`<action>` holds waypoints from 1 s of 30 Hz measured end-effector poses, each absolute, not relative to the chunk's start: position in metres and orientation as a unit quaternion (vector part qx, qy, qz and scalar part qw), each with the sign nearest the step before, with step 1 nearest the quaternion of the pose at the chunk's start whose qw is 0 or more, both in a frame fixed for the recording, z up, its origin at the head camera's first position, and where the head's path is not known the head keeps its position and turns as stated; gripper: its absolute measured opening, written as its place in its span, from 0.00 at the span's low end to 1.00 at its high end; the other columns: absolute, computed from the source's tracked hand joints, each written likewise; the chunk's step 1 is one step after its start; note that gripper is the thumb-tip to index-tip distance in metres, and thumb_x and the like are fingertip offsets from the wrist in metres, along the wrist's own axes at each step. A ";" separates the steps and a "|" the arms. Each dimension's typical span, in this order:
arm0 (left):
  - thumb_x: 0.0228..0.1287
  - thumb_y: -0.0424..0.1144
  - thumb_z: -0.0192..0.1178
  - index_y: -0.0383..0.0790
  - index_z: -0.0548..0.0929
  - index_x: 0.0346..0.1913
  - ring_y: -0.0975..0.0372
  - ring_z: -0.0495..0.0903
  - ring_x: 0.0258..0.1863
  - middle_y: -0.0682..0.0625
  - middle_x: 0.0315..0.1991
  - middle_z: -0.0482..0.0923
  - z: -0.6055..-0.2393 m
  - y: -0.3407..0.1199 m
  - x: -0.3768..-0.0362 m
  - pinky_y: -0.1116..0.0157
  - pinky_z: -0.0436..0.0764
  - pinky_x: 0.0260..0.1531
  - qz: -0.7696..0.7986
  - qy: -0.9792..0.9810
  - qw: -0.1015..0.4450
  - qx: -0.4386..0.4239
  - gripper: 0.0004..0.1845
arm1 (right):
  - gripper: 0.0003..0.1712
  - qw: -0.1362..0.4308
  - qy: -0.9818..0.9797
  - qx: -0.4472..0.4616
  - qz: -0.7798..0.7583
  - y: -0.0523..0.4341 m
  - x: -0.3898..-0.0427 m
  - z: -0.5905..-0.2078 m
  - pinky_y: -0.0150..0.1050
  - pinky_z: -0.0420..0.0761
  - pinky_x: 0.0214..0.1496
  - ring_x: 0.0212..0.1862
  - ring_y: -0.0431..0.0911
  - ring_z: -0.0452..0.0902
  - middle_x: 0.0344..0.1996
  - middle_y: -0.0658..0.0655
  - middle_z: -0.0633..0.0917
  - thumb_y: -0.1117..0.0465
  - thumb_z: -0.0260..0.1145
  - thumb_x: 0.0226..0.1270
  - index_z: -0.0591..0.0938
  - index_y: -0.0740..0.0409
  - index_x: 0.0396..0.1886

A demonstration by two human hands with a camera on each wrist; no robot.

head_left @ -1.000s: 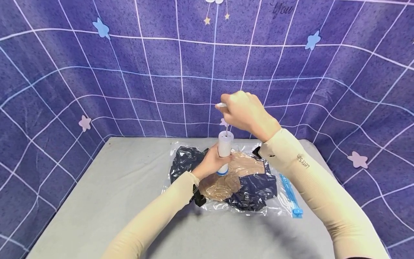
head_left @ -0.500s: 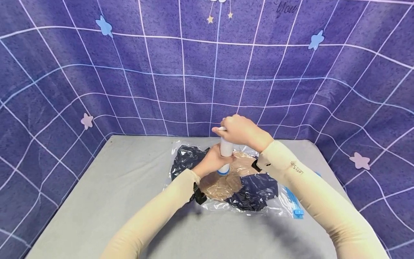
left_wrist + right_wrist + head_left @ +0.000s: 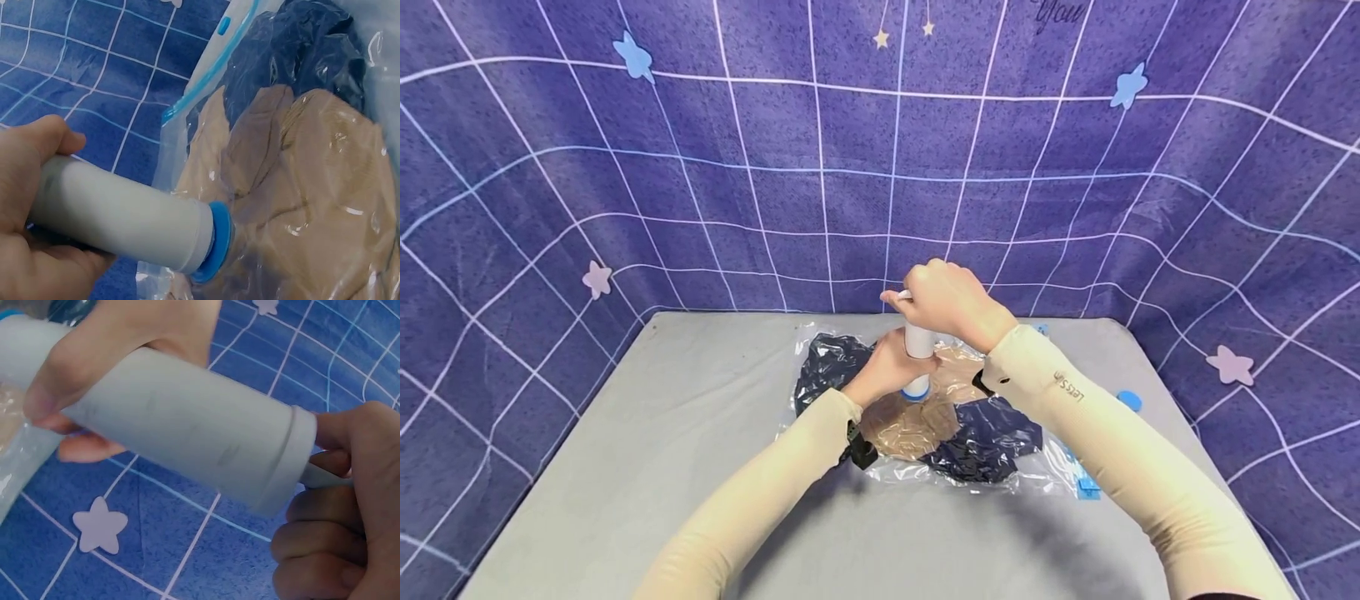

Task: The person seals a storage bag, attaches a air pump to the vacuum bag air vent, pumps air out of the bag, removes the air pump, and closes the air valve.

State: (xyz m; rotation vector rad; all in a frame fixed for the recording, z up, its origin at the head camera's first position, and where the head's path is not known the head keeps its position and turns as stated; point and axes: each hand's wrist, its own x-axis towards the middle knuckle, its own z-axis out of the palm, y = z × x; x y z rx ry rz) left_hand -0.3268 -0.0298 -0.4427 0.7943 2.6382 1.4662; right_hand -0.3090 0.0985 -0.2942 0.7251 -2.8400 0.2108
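A white hand pump (image 3: pixel 919 340) stands upright on a clear vacuum storage bag (image 3: pixel 880 477) of folded clothes. My left hand (image 3: pixel 895 367) is wrapped around the pump's barrel, as the left wrist view also shows. At the barrel's foot, a blue ring (image 3: pixel 215 242) meets the bag's plastic. Above, my right hand (image 3: pixel 951 302) grips the pump's white handle (image 3: pixel 906 295), fingers curled around it right at the top of the barrel. Through the plastic show tan clothing (image 3: pixel 337 169) and dark navy clothing (image 3: pixel 992 433).
The bag's blue zip edge (image 3: pixel 1086 483) lies at its right, partly under my right sleeve. A round blue cap (image 3: pixel 1129 401) rests on the grey table (image 3: pixel 700 400) beyond that forearm. A purple gridded cloth (image 3: pixel 820 167) rises behind and on both sides.
My right hand has come down with the handle, from well above the pump with its rod showing to the barrel's top. The left hand keeps its hold. The blue cap has come into sight.
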 end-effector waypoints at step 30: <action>0.56 0.39 0.74 0.38 0.83 0.39 0.61 0.83 0.30 0.48 0.33 0.85 -0.439 -0.031 -0.327 0.63 0.84 0.36 0.491 0.835 0.046 0.245 0.12 | 0.36 0.033 -0.968 0.237 0.080 0.103 -0.296 -0.250 0.53 0.86 0.48 0.38 0.55 0.86 0.33 0.57 0.88 0.30 0.50 0.77 0.86 0.57 0.37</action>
